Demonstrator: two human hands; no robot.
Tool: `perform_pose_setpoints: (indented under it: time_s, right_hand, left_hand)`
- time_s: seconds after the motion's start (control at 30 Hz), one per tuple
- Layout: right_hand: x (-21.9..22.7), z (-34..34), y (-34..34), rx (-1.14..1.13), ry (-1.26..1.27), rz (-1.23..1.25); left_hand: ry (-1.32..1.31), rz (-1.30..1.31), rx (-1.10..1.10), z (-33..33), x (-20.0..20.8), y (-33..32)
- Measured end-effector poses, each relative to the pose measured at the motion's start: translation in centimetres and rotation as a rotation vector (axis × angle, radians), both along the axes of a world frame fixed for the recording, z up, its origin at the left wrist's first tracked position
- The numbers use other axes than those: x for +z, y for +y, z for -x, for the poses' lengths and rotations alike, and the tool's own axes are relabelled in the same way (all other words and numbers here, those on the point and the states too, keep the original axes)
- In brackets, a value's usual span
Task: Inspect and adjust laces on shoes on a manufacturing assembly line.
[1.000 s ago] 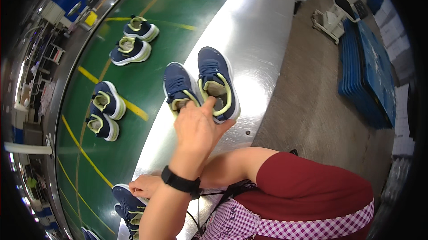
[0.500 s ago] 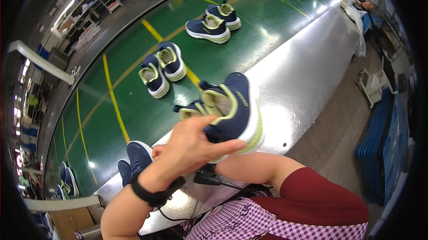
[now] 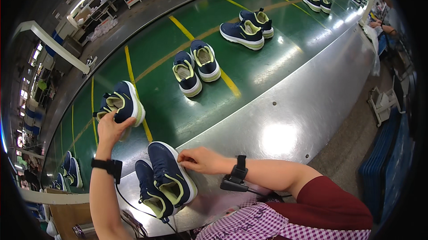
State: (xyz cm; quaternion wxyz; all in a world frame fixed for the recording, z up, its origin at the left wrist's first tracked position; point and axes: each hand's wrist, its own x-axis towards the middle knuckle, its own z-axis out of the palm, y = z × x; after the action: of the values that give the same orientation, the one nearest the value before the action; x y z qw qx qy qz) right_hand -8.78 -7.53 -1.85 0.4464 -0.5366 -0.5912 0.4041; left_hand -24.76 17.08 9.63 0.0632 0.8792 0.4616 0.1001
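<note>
My left hand (image 3: 113, 129), its fingers closed round the heels, holds a pair of navy sneakers (image 3: 129, 104) with lime lining and white soles over the green conveyor belt (image 3: 154, 115). Close to my body, another navy pair stands on the metal edge, laces facing away: a left sneaker (image 3: 145, 177) and a right sneaker (image 3: 167, 168). Beside that right sneaker's outer side is my right hand (image 3: 201, 159), fingers curled in and nothing visible in them. Whether its fingertips touch the sole I cannot tell.
Farther along the belt sit more matching pairs, one in the middle (image 3: 206, 61) and one beyond it (image 3: 245, 34). More shoes (image 3: 71, 168) lie at the far left. A metal ledge (image 3: 276, 106) borders the belt. A white post (image 3: 53, 41) rises at left; a person (image 3: 387, 28) works at far right.
My left hand has carried the held pair leftward and away, over the belt. My right hand, hidden before, now shows beside the near pair. The view has shifted, so the belt's shoes appear farther right.
</note>
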Motion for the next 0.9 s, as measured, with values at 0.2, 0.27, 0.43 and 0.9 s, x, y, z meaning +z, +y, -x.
perform_pose_setpoints:
  time_s: [0.2, 0.27, 0.43, 0.9]
  right_hand:
    - [-0.2, 0.2, 0.2, 0.028, 0.047, 0.051]
    - [0.0, -0.1, 0.3, 0.028, 0.062, 0.059]
    - [0.2, 0.7, 0.9, 0.046, 0.052, 0.053]
    - [-1.7, 1.2, 0.9, -0.014, 0.145, 0.122]
  left_hand:
    - [0.262, 0.006, 0.086, 2.3, -6.2, 6.4]
    - [0.293, 0.079, 0.099, 1.4, -6.9, 5.9]
    - [0.097, -0.071, -0.005, 4.7, -6.2, 5.8]
    - [-0.968, 0.329, 0.375, 16.6, -9.0, -16.7]
